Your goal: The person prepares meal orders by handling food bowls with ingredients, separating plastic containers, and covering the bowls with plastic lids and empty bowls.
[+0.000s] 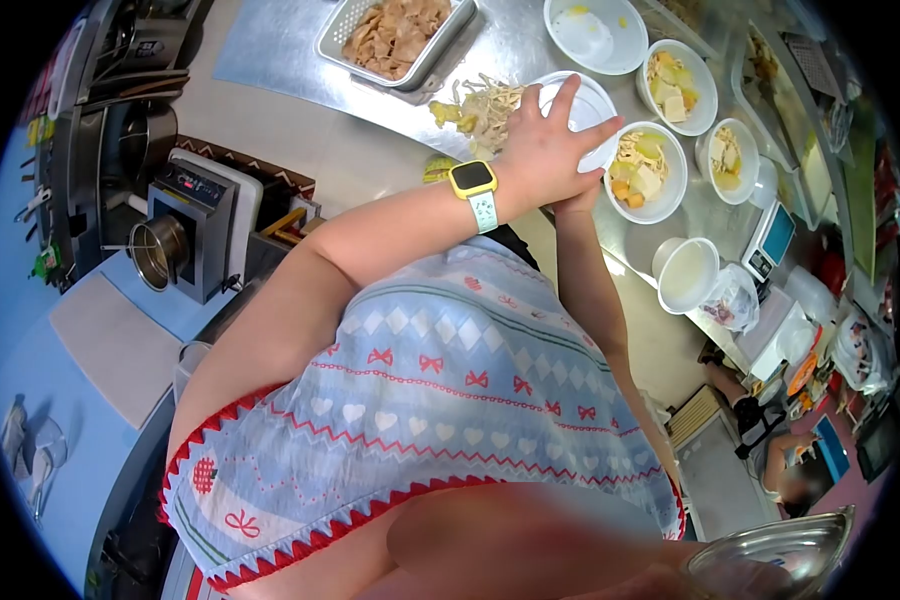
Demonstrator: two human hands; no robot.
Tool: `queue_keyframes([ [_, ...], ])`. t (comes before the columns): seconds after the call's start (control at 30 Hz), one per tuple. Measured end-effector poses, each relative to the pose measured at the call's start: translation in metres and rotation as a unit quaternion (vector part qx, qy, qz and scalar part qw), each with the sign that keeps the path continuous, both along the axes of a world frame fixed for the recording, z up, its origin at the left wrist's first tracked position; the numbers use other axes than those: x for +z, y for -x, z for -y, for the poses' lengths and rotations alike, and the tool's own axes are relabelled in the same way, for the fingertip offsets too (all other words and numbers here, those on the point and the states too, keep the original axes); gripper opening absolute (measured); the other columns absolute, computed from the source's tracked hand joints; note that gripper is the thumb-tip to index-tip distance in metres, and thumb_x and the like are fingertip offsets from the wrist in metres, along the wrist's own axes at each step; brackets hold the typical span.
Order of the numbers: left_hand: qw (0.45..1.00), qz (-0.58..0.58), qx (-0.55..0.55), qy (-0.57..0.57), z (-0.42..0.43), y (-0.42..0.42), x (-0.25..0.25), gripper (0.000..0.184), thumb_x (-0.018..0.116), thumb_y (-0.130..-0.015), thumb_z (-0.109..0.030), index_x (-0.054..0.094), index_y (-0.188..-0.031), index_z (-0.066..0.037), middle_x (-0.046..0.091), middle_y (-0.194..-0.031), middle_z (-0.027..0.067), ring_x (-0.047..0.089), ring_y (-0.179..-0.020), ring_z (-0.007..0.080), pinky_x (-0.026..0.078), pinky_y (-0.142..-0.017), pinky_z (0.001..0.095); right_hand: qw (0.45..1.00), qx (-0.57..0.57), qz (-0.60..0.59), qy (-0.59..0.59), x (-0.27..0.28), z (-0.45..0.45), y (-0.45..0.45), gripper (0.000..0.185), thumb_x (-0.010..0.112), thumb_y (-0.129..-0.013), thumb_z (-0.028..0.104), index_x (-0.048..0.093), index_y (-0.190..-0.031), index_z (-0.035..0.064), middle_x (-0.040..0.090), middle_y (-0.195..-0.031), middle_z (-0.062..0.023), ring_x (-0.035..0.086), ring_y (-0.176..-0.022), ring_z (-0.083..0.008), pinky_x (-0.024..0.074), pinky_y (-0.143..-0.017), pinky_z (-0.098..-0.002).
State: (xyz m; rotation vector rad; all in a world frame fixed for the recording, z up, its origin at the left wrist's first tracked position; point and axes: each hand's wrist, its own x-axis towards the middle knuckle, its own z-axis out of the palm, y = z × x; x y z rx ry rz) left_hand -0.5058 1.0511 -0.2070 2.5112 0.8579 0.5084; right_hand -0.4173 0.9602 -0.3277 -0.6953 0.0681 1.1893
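My left hand (555,145), with a yellow watch (472,180) on its wrist, lies palm down over a white bowl (595,100), fingers spread across it. Whether they press on the bowl I cannot tell. Just below it, my right hand (578,203) is near the bowl's lower edge, its fingers mostly hidden by the left hand. Left of the bowl is a loose heap of pale shredded strips (495,112) with yellow-green pieces (453,117) on the metal counter. A bowl of strips, yellow-green slices and cubes (648,172) stands close at the right.
Filled bowls (682,88) (728,162) and a bowl with few scraps (595,35) line the counter. A perforated tray of sliced meat (395,40) is at the back. Nearer right are a bowl of pale liquid (686,275) and a scale (770,240). A person (785,465) sits at lower right.
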Motion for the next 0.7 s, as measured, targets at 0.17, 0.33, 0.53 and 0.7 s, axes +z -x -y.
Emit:
queue_keyframes([
  [0.17, 0.999, 0.0, -0.017, 0.036, 0.003, -0.003, -0.001, 0.059, 0.069, -0.072, -0.044, 0.053, -0.128, -0.04, 0.027, -0.144, 0.0195, 0.031, -0.117, 0.0543, 0.042, -0.089, 0.0582, 1.0, -0.004, 0.0, 0.003, -0.001, 0.002, 0.003, 0.059, 0.036, -0.096, 0.039, 0.017, -0.148, 0.0182, 0.024, -0.15, -0.01, 0.03, -0.136, -0.0302, 0.0319, -0.109, -0.045],
  [0.33, 1.0, 0.009, -0.016, 0.004, 0.005, -0.007, 0.001, 0.058, 0.069, -0.072, -0.045, 0.053, -0.128, -0.041, 0.028, -0.144, 0.0198, 0.035, -0.114, 0.054, 0.043, -0.087, 0.0582, 1.0, -0.015, 0.02, 0.008, 0.001, 0.005, 0.004, 0.057, 0.037, -0.097, 0.035, 0.019, -0.148, 0.0168, 0.026, -0.149, -0.01, 0.031, -0.135, -0.0294, 0.0331, -0.108, -0.0441],
  [0.53, 0.998, 0.038, -0.047, 0.02, 0.019, -0.017, 0.004, 0.058, 0.07, -0.071, -0.044, 0.055, -0.127, -0.041, 0.034, -0.139, 0.0234, 0.038, -0.109, 0.0561, 0.038, -0.096, 0.0575, 0.997, -0.032, 0.074, 0.02, 0.004, 0.006, 0.005, 0.054, 0.039, -0.097, 0.03, 0.022, -0.147, 0.0151, 0.029, -0.148, -0.0101, 0.033, -0.134, -0.0286, 0.0345, -0.107, -0.0431],
  [0.7, 0.993, 0.102, -0.054, 0.038, 0.012, -0.011, 0.004, 0.06, 0.072, -0.07, -0.042, 0.055, -0.128, -0.038, 0.034, -0.14, 0.0244, 0.038, -0.114, 0.053, 0.036, -0.099, 0.056, 0.98, -0.048, 0.189, 0.049, 0.014, 0.01, 0.013, 0.052, 0.04, -0.097, 0.026, 0.025, -0.146, 0.0137, 0.031, -0.147, -0.0101, 0.035, -0.133, -0.0278, 0.0357, -0.107, -0.0422],
])
